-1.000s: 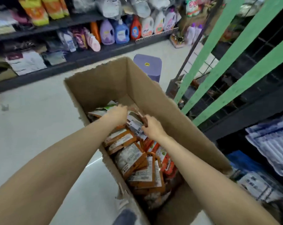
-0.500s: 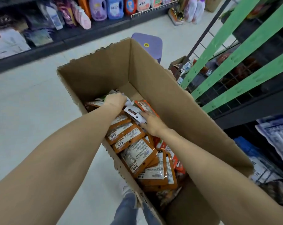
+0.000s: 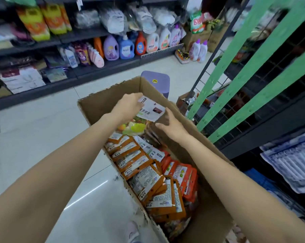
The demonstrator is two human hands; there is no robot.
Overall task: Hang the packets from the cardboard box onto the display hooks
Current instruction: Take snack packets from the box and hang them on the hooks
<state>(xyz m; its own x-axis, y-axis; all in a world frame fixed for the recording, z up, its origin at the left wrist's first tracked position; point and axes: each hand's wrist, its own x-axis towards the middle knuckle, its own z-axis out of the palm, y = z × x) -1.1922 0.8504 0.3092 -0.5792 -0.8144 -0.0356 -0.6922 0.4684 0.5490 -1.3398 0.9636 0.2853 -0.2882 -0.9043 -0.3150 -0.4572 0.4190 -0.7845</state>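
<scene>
Both hands up out of box now, half a sec ago still digging in packets. Left hand [image 3: 129,106] pinching white packet [image 3: 151,109] by its left edge, held over far end of cardboard box [image 3: 188,137]. Right hand [image 3: 171,126] just under packet's right corner, fingers loosely spread, not gripping. Orange packets [image 3: 148,178] still piled in box. Green display strips [image 3: 239,74] off to right, purple stool [image 3: 157,83] behind box.

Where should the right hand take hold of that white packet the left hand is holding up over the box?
Probably the packet's free lower right corner, coming from the right and slightly below. The left hand grips its upper left edge, so that side is covered. The packet is flat and tilted toward the camera, which suits a thumb-and-finger pinch across the face. The right hand is right beside that corner, fingers relaxed.
</scene>
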